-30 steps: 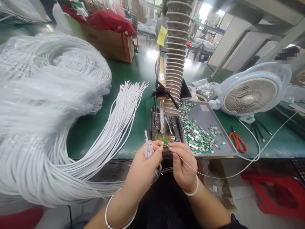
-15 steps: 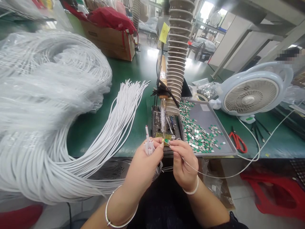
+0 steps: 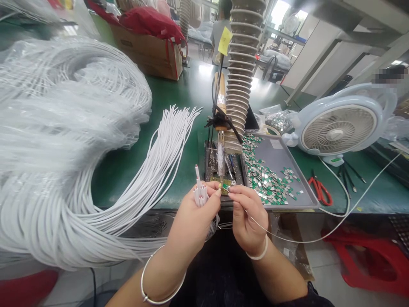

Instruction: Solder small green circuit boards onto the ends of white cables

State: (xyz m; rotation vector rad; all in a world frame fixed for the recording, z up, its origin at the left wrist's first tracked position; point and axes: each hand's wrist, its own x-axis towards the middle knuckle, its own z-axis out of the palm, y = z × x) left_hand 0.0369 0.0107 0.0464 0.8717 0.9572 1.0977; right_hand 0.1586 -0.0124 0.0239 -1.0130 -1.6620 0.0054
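Observation:
My left hand (image 3: pixel 194 221) is closed around several white cables (image 3: pixel 200 197), their cut ends pointing up with reddish cores showing. Its thumb and forefinger pinch at the tip of an upright soldering iron (image 3: pixel 221 153), clamped nose-down in a stand. My right hand (image 3: pixel 251 219) is closed on a thin solder wire (image 3: pixel 300 241), which trails off to the right. A small green circuit board (image 3: pixel 225 186) shows at the right fingertips, close under the iron tip. Whether the fingers grip this board or only touch it, I cannot tell.
A grey tray (image 3: pixel 281 157) of small green boards with metal plugs stands right of the iron. Beyond it are red-handled pliers (image 3: pixel 318 189) and a fan (image 3: pixel 337 128). A large coil of white cable (image 3: pixel 96 200) covers the left side. A ribbed hose (image 3: pixel 241 76) hangs behind the iron.
The view has shifted slightly, moving the bench items a little to the right. Both hands keep nearly the same pose at the iron tip.

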